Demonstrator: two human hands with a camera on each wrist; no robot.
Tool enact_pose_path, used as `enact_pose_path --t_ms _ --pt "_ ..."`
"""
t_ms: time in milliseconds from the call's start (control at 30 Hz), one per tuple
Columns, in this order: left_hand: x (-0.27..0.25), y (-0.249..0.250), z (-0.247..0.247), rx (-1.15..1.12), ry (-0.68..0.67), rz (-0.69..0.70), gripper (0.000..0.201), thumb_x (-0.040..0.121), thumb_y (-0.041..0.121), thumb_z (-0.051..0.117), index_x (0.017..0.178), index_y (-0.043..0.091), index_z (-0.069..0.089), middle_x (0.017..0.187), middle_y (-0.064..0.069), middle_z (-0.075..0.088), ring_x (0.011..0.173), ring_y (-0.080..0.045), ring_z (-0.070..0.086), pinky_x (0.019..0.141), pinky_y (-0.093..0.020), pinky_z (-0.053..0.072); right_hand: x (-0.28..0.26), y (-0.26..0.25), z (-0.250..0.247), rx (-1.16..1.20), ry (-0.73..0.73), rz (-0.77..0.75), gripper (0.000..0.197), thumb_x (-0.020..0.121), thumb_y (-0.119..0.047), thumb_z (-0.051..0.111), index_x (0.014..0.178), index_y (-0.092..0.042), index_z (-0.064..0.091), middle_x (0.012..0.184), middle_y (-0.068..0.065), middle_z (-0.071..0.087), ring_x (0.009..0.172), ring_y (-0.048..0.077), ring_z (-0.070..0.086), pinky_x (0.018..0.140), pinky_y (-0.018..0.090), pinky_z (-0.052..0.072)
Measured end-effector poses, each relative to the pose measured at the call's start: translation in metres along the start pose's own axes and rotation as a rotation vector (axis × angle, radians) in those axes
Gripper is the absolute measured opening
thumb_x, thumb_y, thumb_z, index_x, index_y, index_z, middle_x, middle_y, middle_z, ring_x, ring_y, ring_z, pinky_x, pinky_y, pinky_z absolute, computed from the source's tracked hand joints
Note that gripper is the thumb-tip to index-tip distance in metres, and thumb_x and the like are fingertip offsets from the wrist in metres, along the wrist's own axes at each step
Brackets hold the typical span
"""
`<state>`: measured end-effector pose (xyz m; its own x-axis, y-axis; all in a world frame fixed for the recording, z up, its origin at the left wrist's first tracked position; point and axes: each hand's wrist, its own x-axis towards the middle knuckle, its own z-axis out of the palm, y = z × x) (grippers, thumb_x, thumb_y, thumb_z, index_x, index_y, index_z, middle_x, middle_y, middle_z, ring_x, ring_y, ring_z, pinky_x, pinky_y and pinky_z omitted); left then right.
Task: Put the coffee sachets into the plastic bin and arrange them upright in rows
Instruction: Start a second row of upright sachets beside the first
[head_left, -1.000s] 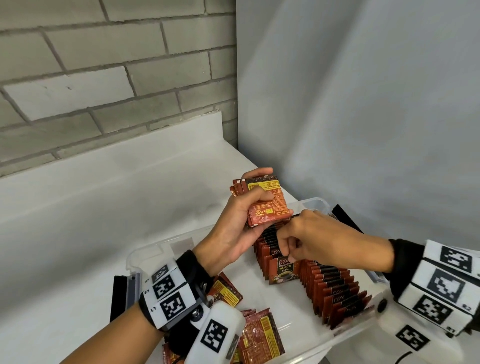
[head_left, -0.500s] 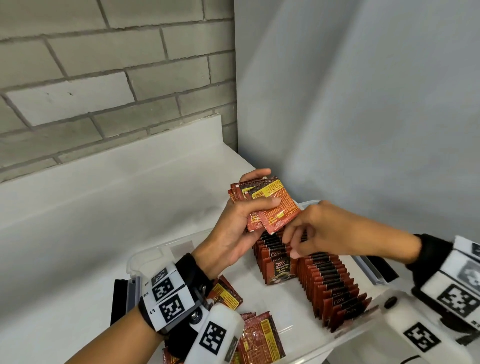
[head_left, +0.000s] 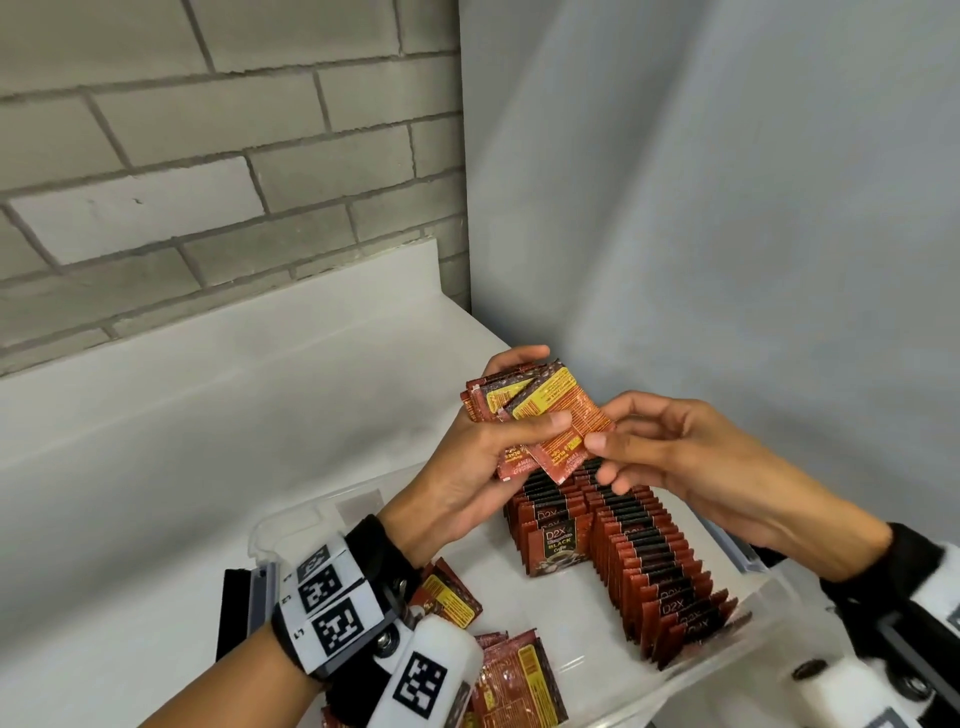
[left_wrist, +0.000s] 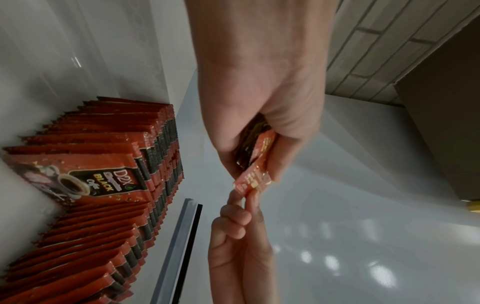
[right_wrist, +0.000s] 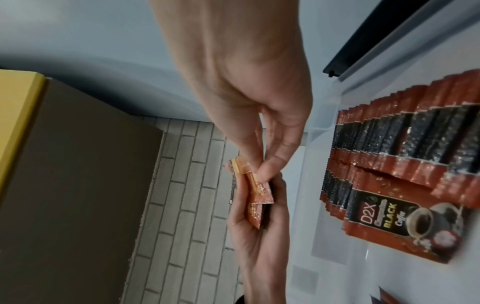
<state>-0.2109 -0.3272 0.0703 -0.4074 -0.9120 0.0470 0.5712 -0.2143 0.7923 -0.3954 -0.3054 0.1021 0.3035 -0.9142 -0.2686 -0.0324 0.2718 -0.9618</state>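
Observation:
My left hand (head_left: 498, 436) grips a fanned stack of red and yellow coffee sachets (head_left: 524, 400) above the clear plastic bin (head_left: 291, 525). My right hand (head_left: 623, 447) pinches the lower right corner of the top sachet (head_left: 569, 423) between thumb and forefinger. The pinch also shows in the left wrist view, on the sachet (left_wrist: 255, 181), and in the right wrist view, on the sachet (right_wrist: 255, 187). Inside the bin two rows of sachets (head_left: 649, 566) stand upright, the left row fronted by a D2X Black Coffee sachet (head_left: 558, 543).
Loose sachets (head_left: 514, 675) lie flat on the bin floor near my left wrist. The bin sits on a white counter (head_left: 208, 415) in a corner between a grey brick wall (head_left: 208, 156) and a plain grey wall. Black latches (head_left: 231, 613) flank the bin.
My right hand rose out of the upright rows in the bin and came up to the stack in my left hand, where it now pinches the top sachet. The stack fanned out.

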Motion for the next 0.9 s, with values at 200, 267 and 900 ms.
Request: enact_pose_path --t_ms 200,267,900 --pt "0.000 0.001 0.001 -0.004 0.066 -0.171 0.073 0.066 0.050 0.073 0.124 0.008 0.060 0.118 -0.018 0.064 0.105 -0.025 0.064 0.084 -0.036 0.055 -0.005 -0.016 -0.001 0.109 0.132 -0.202 0.025 0.063 -0.011 0.072 0.086 -0.004 0.071 0.093 0.016 0.074 0.086 0.023 0.072 0.075 0.024 0.058" --pt "0.002 0.000 -0.001 -0.086 0.069 -0.198 0.074 0.049 0.056 0.083 0.107 0.012 0.071 0.097 -0.015 0.067 0.087 -0.024 0.068 0.076 -0.038 0.057 -0.008 -0.019 -0.003 0.020 0.164 -0.267 0.024 0.063 -0.014 0.074 0.086 -0.008 0.074 0.094 0.012 0.075 0.092 0.022 0.072 0.083 0.026 0.057" --pt "-0.003 0.004 0.001 -0.080 -0.023 -0.118 0.055 0.069 -0.008 0.058 0.114 0.023 0.059 0.123 -0.021 0.059 0.102 -0.030 0.064 0.079 -0.034 0.056 -0.004 -0.023 -0.005 -0.284 0.163 -0.133 0.024 0.078 -0.011 0.073 0.101 -0.009 0.065 0.092 0.008 0.074 0.084 0.020 0.072 0.080 0.027 0.058"
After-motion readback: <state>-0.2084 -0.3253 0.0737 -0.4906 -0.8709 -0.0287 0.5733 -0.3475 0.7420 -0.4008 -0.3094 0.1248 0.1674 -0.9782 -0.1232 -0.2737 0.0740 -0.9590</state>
